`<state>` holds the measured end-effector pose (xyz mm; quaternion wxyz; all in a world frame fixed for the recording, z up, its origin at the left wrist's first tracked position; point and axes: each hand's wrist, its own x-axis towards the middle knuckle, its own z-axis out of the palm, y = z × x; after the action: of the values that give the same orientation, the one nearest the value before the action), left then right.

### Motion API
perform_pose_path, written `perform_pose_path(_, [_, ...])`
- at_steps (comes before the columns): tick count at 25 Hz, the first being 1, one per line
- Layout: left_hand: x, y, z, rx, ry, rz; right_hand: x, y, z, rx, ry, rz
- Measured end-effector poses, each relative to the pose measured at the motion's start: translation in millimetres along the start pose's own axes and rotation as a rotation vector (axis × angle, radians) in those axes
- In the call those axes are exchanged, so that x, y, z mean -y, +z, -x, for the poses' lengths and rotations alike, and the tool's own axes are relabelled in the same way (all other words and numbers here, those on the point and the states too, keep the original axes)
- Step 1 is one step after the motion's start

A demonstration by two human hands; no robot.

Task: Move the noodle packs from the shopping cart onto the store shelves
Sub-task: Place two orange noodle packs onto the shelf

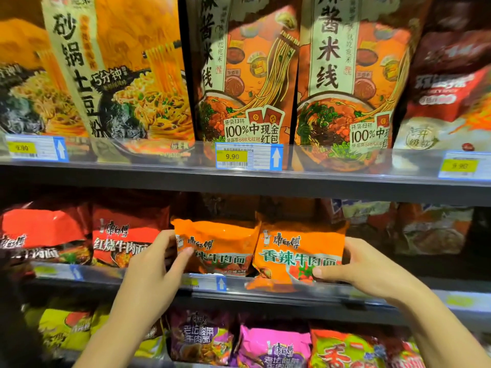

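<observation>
left hand (154, 264) gripping left orange pack (215, 248), right hand (366, 272) gripping right orange pack (297, 256)

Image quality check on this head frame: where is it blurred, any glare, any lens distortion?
Head view: the two orange noodle packs and the middle price tag read sharp; packs and tags toward the left and right edges smear into blur. Glare streaks the clear shelf-edge strip. Shelf lines bow, a wide-angle effect. Left hand and right hand are fairly crisp.
</observation>
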<state>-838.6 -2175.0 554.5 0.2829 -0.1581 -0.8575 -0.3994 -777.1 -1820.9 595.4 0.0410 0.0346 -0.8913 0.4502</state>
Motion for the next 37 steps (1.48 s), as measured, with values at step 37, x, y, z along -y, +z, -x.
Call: perform_pose_path(37, [6, -21, 21, -0.033, -0.083, 0.091, -3, -2, 8, -0.095, 0.022, -0.131])
